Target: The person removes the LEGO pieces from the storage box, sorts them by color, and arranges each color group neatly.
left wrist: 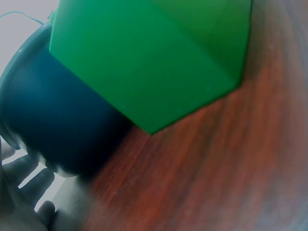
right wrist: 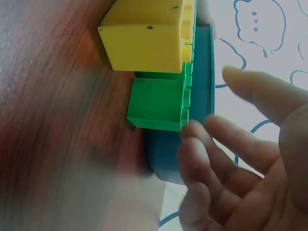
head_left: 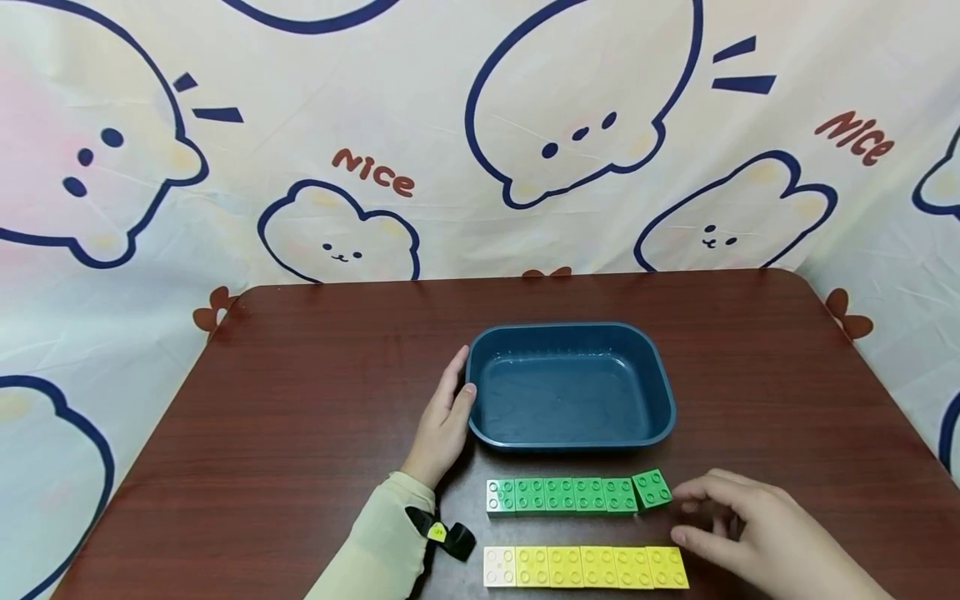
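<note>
My left hand (head_left: pixel 442 421) rests along the left side of a dark blue plastic tray (head_left: pixel 573 446), its fingers straight beside the rim. In the left wrist view, this hand (left wrist: pixel 24 187) shows at the lower left against the tray's wall. Below the tray lies a row of green toy bricks (head_left: pixel 560 495). The rightmost green brick (head_left: pixel 652 488) is turned askew from the others. Beside it hovers my right hand (head_left: pixel 757 529), fingers loosely bent and nothing between them. The right wrist view shows those fingertips close to the green brick (right wrist: pixel 156 103).
A row of yellow bricks (head_left: pixel 585 567) runs parallel, nearer to me. Everything stands on a dark brown wooden table (head_left: pixel 337 375). Behind it hangs a pale cloth (head_left: pixel 450 100) printed with cartoon outlines. A black strap (head_left: pixel 442 533) circles my left wrist.
</note>
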### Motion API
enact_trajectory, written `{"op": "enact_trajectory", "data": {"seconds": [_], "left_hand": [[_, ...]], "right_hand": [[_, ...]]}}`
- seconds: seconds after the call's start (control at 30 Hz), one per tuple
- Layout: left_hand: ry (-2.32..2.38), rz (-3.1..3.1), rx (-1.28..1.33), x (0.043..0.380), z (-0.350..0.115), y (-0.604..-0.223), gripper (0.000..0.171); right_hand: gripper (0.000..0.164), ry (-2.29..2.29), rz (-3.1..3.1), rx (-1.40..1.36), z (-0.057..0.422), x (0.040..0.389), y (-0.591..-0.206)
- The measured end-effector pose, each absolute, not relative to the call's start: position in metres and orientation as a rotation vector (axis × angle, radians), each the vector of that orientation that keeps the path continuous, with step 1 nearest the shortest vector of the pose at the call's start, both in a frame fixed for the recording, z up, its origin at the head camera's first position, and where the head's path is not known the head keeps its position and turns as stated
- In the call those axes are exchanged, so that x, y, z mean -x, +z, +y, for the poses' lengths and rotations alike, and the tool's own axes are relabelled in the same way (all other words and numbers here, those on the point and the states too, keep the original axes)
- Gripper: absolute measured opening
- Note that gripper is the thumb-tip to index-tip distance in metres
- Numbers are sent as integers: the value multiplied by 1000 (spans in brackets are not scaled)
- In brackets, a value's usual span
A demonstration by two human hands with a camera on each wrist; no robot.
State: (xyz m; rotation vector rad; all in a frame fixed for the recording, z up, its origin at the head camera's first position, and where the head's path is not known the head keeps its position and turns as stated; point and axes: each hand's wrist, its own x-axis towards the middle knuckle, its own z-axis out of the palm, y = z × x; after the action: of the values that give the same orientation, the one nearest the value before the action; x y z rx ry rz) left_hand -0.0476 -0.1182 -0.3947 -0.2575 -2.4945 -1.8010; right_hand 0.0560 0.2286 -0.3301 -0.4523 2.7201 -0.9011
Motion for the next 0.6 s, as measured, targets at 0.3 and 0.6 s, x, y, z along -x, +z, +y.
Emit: {"op": "enact_trajectory", "data": {"seconds": [0.3,0.6], "left_hand": [[-1812,-2492,256,47,-118,-394,49],[-1804,-2489,267,47,-118,-394,48]], "right_hand": [[39,-911,2797,364,224,-49,-332],[42,-908,2786,348,220,-41,-335]]}}
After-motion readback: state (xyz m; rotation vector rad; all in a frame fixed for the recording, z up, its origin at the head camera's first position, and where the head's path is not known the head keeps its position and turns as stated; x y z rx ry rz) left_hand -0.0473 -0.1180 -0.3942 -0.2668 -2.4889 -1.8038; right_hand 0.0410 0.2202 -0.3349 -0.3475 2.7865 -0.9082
